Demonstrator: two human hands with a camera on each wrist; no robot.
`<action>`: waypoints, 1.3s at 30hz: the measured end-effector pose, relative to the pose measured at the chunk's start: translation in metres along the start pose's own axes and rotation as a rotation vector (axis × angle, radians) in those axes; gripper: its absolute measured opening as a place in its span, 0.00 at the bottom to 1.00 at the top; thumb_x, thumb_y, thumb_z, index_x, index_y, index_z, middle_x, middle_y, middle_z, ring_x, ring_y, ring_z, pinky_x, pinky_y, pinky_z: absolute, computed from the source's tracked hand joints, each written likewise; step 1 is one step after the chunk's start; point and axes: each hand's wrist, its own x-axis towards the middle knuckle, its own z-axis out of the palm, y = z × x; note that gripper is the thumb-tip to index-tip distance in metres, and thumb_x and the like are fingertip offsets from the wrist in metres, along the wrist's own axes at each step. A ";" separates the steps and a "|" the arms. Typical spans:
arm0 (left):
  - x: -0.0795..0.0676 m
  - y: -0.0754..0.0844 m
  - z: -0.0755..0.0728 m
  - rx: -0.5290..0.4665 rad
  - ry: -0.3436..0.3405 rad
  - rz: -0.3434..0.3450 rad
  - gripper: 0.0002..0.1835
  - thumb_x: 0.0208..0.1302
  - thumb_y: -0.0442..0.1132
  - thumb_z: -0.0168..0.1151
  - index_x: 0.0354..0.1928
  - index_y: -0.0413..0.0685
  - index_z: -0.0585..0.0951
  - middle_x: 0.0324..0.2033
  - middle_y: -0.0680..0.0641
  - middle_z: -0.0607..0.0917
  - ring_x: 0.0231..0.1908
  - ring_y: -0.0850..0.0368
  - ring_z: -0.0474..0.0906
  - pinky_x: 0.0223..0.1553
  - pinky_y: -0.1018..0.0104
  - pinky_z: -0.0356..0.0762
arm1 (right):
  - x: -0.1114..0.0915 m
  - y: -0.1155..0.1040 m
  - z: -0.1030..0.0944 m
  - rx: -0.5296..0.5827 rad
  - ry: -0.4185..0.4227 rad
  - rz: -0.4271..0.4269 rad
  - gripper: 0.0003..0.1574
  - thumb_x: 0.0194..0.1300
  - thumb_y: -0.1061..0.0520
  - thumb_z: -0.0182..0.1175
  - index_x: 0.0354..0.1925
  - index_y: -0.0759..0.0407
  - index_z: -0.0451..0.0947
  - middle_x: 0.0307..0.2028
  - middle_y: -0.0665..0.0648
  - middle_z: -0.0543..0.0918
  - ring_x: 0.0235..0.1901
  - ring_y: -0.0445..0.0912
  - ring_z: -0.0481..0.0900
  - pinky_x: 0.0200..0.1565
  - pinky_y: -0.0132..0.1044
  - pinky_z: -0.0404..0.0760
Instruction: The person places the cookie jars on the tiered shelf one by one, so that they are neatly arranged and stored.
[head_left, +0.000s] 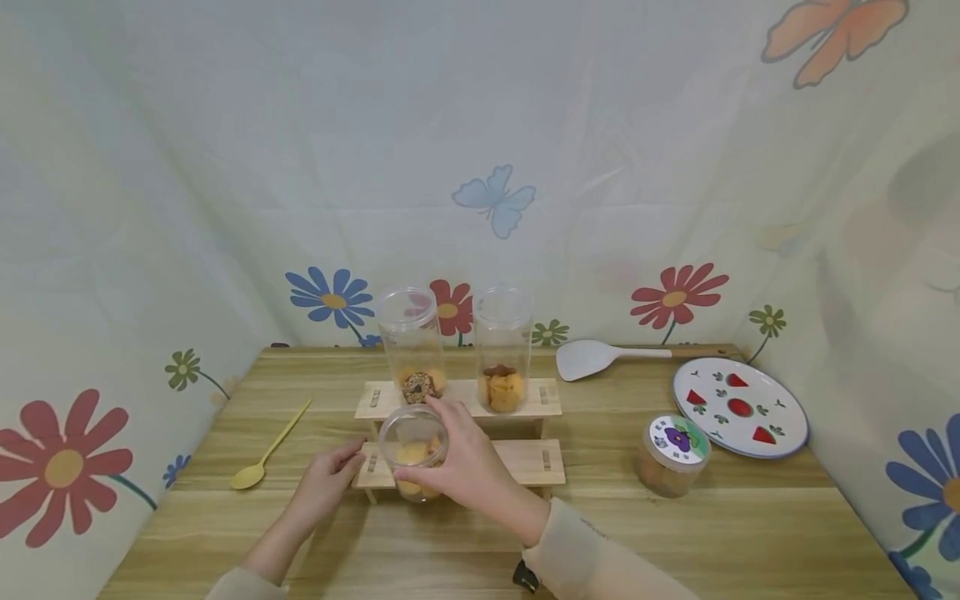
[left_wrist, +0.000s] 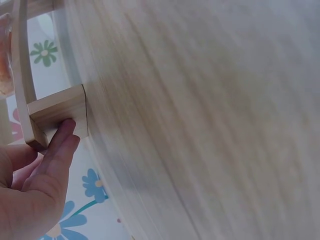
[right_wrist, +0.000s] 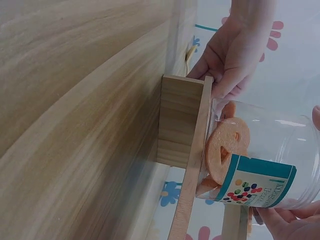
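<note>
The held jar [right_wrist: 292, 135] carries a label [right_wrist: 260, 181] with teal bands and a cluster of coloured dots; a few slanted words show, too blurred to read surely. Right of the stand [head_left: 517, 461], a tub [head_left: 663, 477] has a purple flower on its lid [head_left: 678, 439], beside characters too small to read.

Only the right wrist view shows that label, and the jar's base touching the stand's lower shelf, near its left end; inside lies an orange biscuit with cut-out holes. The right hand [head_left: 476, 458] is spread round the jar's upper part, thumb and fingers gripping it. The left hand [head_left: 324, 482] pinches the lower shelf's left end, and the left wrist view shows fingertips beneath it.

On the stand's upper shelf, the left jar [head_left: 411, 342] holds a seeded ring and yellow biscuits, the right jar [head_left: 502, 337] yellow and brown ones.
</note>
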 end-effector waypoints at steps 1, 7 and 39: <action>0.000 0.000 0.000 -0.004 -0.004 -0.001 0.20 0.73 0.34 0.51 0.60 0.25 0.71 0.55 0.30 0.76 0.57 0.38 0.71 0.56 0.50 0.71 | 0.000 0.000 0.000 -0.006 0.001 -0.001 0.63 0.46 0.30 0.71 0.72 0.49 0.56 0.61 0.48 0.67 0.57 0.44 0.70 0.55 0.46 0.74; -0.002 0.001 0.000 -0.004 -0.014 -0.002 0.21 0.74 0.35 0.50 0.60 0.25 0.70 0.54 0.31 0.77 0.57 0.40 0.73 0.55 0.50 0.73 | -0.001 0.001 0.000 -0.044 0.014 -0.030 0.62 0.46 0.29 0.70 0.72 0.48 0.56 0.61 0.47 0.68 0.57 0.44 0.70 0.55 0.46 0.74; -0.001 0.004 -0.003 -0.015 -0.025 -0.035 0.21 0.74 0.35 0.51 0.61 0.25 0.70 0.55 0.31 0.76 0.57 0.39 0.73 0.55 0.51 0.73 | -0.030 -0.016 -0.047 -0.128 0.122 -0.381 0.32 0.66 0.45 0.62 0.65 0.52 0.69 0.52 0.45 0.78 0.54 0.37 0.73 0.55 0.36 0.75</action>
